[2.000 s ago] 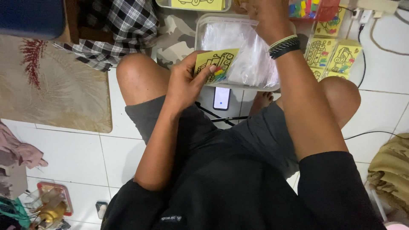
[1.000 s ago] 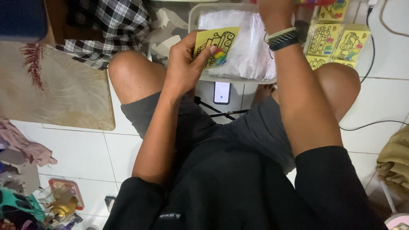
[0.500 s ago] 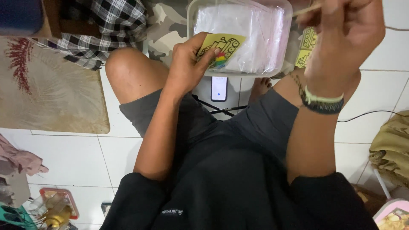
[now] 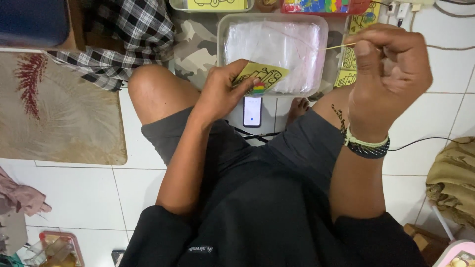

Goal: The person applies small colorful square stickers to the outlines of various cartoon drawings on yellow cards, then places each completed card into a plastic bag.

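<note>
I sit cross-legged on a white tiled floor. My left hand (image 4: 225, 91) holds a small yellow card with a black line drawing and a coloured strip (image 4: 261, 78) over my lap, just in front of a clear plastic tub (image 4: 225, 34) full of clear plastic bags (image 4: 277, 47). My right hand (image 4: 391, 74) is raised near the camera, fingers pinched on a thin wooden stick (image 4: 336, 47) that points left over the tub. A beaded bracelet and a green band circle that wrist.
A phone (image 4: 252, 111) lies on the floor between my knees. More yellow cards (image 4: 349, 64) lie right of the tub, a red tray of coloured pieces (image 4: 321, 6) beyond it. A patterned mat (image 4: 54, 113), checked cloth (image 4: 128, 34) and cables surround me.
My right hand came back from the far trays toward the camera, now pinching a thin stick. The left hand kept the yellow card and lowered it slightly toward my lap.
</note>
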